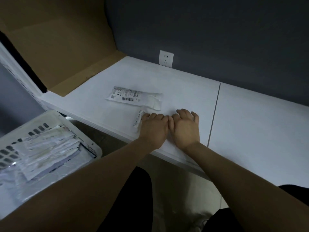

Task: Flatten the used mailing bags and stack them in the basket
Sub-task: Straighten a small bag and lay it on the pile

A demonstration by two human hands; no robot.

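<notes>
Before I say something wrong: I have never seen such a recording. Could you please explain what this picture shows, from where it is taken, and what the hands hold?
There is no machine here. A person wears a camera on the head, so the one picture looks down along both bare arms. The left hand rests on a white mailing bag, next to its printed label; whether its fingers grip the bag is unclear. The right hand lies open and flat beside the left one and holds nothing. A second mailing bag lies farther away on the white table. At the lower left, a white basket holds a stack of bags. A cardboard box stands at the table's far left, and a wall socket is behind.
</notes>
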